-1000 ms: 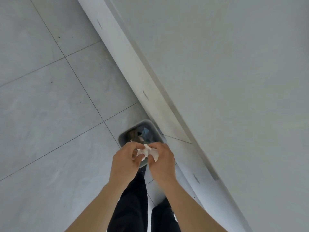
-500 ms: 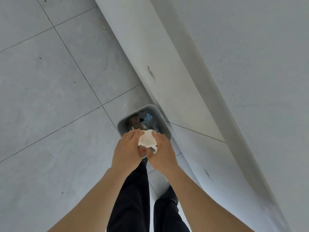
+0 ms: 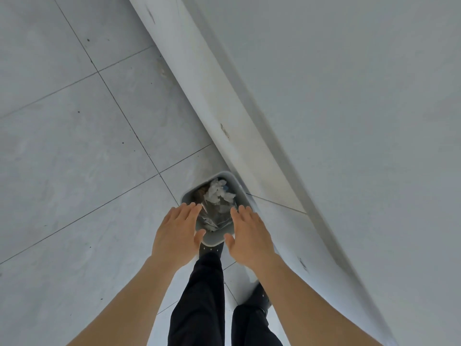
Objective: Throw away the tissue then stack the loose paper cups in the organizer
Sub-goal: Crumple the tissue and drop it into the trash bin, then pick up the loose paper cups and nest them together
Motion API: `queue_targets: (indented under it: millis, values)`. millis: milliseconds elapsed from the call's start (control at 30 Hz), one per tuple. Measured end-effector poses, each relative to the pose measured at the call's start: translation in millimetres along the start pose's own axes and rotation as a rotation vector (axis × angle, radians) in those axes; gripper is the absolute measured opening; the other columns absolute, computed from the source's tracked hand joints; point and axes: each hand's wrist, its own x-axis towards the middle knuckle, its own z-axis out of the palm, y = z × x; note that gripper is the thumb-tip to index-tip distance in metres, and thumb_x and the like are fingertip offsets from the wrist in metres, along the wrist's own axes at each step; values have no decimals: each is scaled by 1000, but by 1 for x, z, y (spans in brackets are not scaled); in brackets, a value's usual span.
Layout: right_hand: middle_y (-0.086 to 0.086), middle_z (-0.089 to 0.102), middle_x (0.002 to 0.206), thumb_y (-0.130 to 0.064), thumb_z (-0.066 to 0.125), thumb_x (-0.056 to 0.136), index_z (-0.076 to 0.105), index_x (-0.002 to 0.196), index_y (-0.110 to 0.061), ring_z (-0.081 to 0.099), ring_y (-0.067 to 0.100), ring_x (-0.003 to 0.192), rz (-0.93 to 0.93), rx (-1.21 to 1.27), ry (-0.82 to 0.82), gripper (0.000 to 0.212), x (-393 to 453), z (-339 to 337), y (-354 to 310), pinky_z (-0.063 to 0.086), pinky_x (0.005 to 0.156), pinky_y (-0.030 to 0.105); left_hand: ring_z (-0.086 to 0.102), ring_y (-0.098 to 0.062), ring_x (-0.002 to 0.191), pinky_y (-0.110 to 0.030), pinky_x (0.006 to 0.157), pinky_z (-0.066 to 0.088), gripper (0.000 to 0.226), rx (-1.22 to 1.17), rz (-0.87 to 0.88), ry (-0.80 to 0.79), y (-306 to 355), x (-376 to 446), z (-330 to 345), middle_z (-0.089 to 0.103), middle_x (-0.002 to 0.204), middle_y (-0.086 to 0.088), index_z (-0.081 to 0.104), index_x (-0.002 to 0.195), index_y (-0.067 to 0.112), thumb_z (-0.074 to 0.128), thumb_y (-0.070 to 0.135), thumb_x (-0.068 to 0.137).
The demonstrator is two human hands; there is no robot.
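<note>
With the tissue (image 3: 216, 193) in the bin (image 3: 212, 239), step one looks done. Left hand (image 3: 175, 236) and right hand (image 3: 250, 239) hover spread, empty (cups unseen); I'd go find them.

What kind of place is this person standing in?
Probably an indoor room, maybe an office or kitchen corner: grey floor tiles, a small waste bin holding crumpled tissue, set against a white wall.

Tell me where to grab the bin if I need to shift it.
Probably best by the near short rim of the bin, from the person's side: it is bare and lies between the open left hand and right hand. The far end sits against the wall base, and the tissue fills the middle.
</note>
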Motion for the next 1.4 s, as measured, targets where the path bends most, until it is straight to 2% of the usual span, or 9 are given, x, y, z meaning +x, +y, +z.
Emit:
queue_targets:
  millis: [267, 433, 633, 767, 900, 1033, 1200, 1400]
  values:
    - [9, 31, 162, -37, 55, 101, 26, 156, -10, 26, 27, 151, -92, -33, 81, 68, -48, -61, -40, 21, 127, 38, 50, -27, 134, -41, 114, 41, 60, 33, 17, 61, 6, -33, -82, 56, 143, -3, 46, 145, 14, 64, 38, 93]
    - [8, 27, 166, -39, 56, 100, 24, 158, -9, 22, 26, 154, -105, -56, 159, 73, -86, -103, -60, 17, 128, 38, 53, -25, 130, -40, 112, 43, 59, 35, 41, 134, 17, -56, -142, 58, 140, 0, 49, 142, 15, 67, 38, 91]
    - [9, 37, 159, -37, 54, 98, 35, 151, -8, 33, 29, 147, -98, -76, 295, 64, -131, -160, -77, 29, 124, 41, 44, -23, 138, -37, 116, 38, 63, 45, 89, 218, 46, -74, -217, 50, 147, 1, 39, 149, 18, 60, 42, 95]
    - [8, 41, 155, -31, 54, 99, 37, 149, -7, 39, 28, 141, -96, -68, 455, 58, -168, -206, -71, 32, 121, 36, 41, -20, 138, -33, 116, 35, 64, 68, 162, 284, 78, -75, -266, 46, 150, 3, 34, 152, 19, 56, 42, 97]
    - [7, 31, 163, -34, 51, 103, 27, 156, -8, 26, 26, 151, -25, -44, 549, 64, -203, -244, -38, 20, 126, 35, 30, -19, 148, -35, 123, 25, 65, 85, 286, 324, 127, -66, -304, 36, 159, 3, 27, 156, 19, 51, 42, 99]
    - [7, 26, 166, -36, 48, 105, 21, 159, -8, 22, 25, 154, 121, -15, 632, 67, -246, -263, 17, 13, 128, 35, 28, -20, 149, -35, 124, 20, 65, 114, 444, 354, 194, -55, -326, 36, 160, 2, 26, 156, 18, 50, 42, 100]
    - [5, 32, 160, -35, 51, 104, 27, 156, -9, 30, 25, 148, 350, 83, 730, 63, -313, -258, 100, 21, 125, 34, 20, -18, 152, -32, 125, 14, 66, 141, 651, 325, 301, -57, -318, 26, 164, 5, 18, 158, 21, 44, 44, 102]
    - [3, 33, 160, -36, 53, 103, 29, 155, -12, 30, 24, 149, 585, 237, 833, 62, -397, -210, 201, 24, 124, 33, 26, -17, 149, -30, 123, 19, 65, 166, 862, 253, 425, -88, -271, 31, 161, 7, 22, 157, 22, 48, 43, 101]
